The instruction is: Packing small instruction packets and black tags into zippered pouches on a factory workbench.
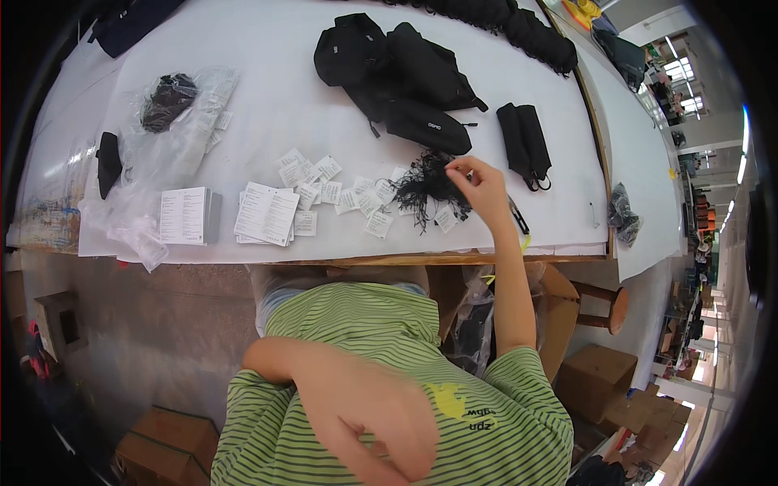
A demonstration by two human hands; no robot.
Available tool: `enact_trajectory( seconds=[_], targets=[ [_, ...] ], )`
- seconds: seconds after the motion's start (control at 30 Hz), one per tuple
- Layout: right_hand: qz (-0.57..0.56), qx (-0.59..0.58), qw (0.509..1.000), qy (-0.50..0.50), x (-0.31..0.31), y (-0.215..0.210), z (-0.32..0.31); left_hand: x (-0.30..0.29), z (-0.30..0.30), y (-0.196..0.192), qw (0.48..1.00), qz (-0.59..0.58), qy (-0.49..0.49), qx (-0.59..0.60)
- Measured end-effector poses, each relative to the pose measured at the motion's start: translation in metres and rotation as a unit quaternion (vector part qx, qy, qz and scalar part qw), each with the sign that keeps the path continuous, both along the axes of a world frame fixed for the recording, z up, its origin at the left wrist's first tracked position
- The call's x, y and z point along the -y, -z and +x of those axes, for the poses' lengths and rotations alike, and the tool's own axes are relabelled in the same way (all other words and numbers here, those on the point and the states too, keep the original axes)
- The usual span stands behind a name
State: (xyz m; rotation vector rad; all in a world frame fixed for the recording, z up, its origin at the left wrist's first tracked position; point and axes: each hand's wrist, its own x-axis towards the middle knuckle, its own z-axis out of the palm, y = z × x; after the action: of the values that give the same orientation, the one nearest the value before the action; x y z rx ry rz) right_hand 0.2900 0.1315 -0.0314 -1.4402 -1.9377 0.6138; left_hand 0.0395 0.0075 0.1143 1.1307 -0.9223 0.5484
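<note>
My right hand (480,185) reaches over the table, thumb and forefinger pinched at the upper right edge of a tangled pile of black strings (428,188). Thin dark strands show at its fingertips. My left hand (381,437) is raised close in front of my chest, smeared by motion, so its fingers are unclear. Small white printed labels (347,200) lie scattered left of the strings. Beside them are a stack of white cards (266,215) and a second, neater stack of cards (183,216). Black zippered pouches (425,125) are heaped just beyond the strings.
A black pouch (524,142) lies at the right, with a dark cutter-like tool (518,217) nearer the edge. Clear plastic bags (174,150) spread over the left side. Below the table are an open cardboard box (559,304) and a wooden stool (613,310).
</note>
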Motion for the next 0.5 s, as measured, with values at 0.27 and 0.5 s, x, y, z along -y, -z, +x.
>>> enact_trajectory(
  seconds=[0.27, 0.5],
  targets=[
    [-0.055, 0.140, 0.988, -0.041, 0.003, 0.018, -0.080, -0.004, -0.086, 0.101, 0.280, -0.022, -0.783, -0.555],
    [-0.071, 0.199, 0.975, -0.070, -0.017, 0.043, -0.074, -0.003, -0.125, 0.200, 0.123, 0.035, -0.799, -0.587]
  ],
)
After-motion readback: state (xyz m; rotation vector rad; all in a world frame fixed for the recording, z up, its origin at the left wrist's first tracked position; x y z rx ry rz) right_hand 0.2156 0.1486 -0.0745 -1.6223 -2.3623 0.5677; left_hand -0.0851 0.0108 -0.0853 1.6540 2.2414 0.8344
